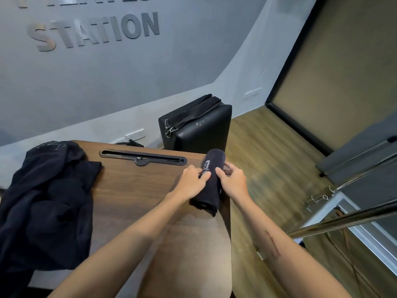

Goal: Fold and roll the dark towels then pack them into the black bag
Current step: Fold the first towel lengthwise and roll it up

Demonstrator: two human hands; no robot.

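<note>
A dark rolled towel (211,191) with a white logo lies near the right edge of the wooden table (133,188). My left hand (193,181) rests on its left side, fingers curled over the roll. From the right, my right hand (233,179) holds the roll, its fingers curled over the top. A heap of loose dark towels (46,203) covers the table's left part. The black bag (196,125) stands shut on the floor behind the table, its strap lying across the top.
A slot with a dark fitting (142,158) runs along the table's far side. Wooden floor (268,160) lies to the right. A metal rail and frame (343,214) cross the lower right. A grey wall with a socket (135,134) is behind.
</note>
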